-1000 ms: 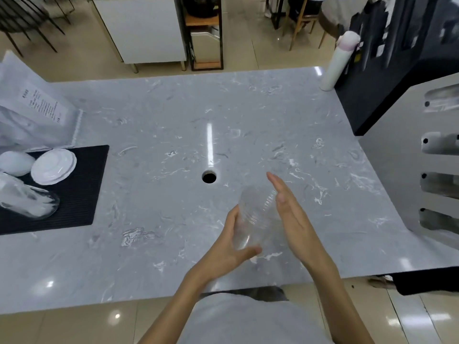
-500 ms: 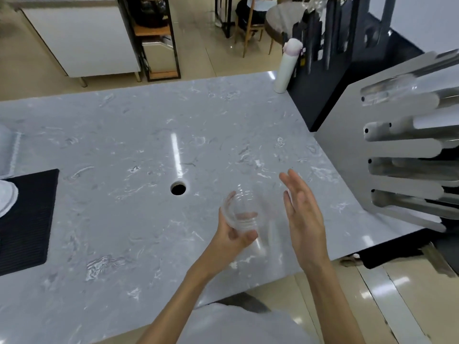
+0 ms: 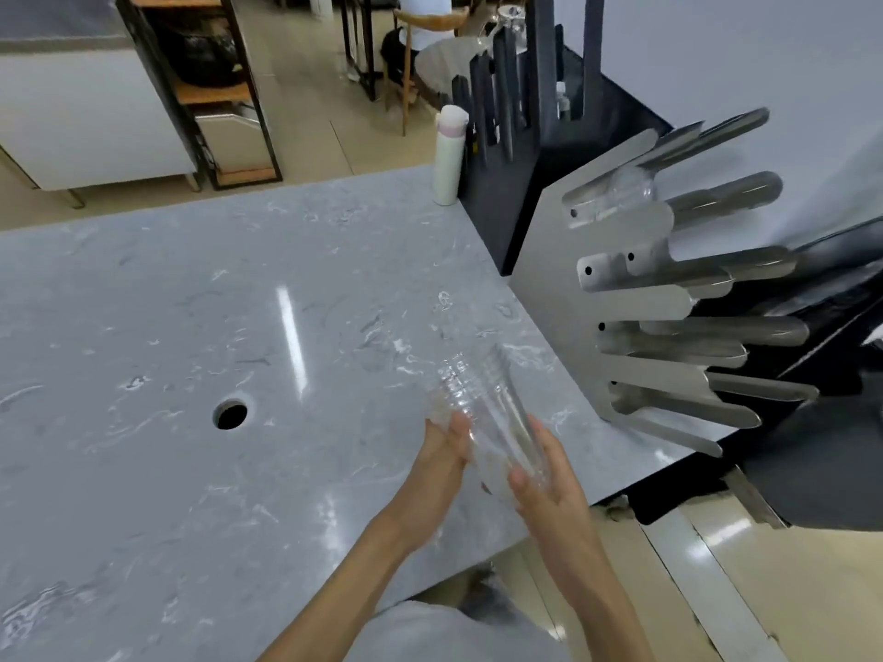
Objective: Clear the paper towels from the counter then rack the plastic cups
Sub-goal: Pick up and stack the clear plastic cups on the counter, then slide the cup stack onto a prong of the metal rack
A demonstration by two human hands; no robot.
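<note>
- the counter (image 3: 191,327) was a broad slab of polished grey marble with pale veins, glossy enough to throw back a strip of ceiling light; no paper towels showed on the part in view, so that half of the job looked done.
- a small round hole (image 3: 231,415) was cut through the slab, left of the hands.
- the left hand (image 3: 442,453) was curled round the left side of the cups (image 3: 482,418), thumb on the wall, gripping.
- the cups, clear thin plastic with ribbed bands near the mouth, looked like a nested stack, though how many i could not tell; they were held tilted above the near right part of the counter, mouth pointing far and left, base toward the person.
- they would likely be very light, springy and easy to dent, and slick on bare skin; a gentle hold low on the wall near the base, where the plastic is stiffer, seemed best, since squeezing at the rim could buckle it.
- the right hand (image 3: 549,480) cupped the base end from the right, fingers part closed on it.
- a white bottle (image 3: 449,155) with a pinkish band stood at the far edge.
- the rack (image 3: 573,298), a grey metal panel with rounded steel pegs slanting up and right, stood at the right edge; one clear cup (image 3: 630,186) already sat on the top peg.
</note>
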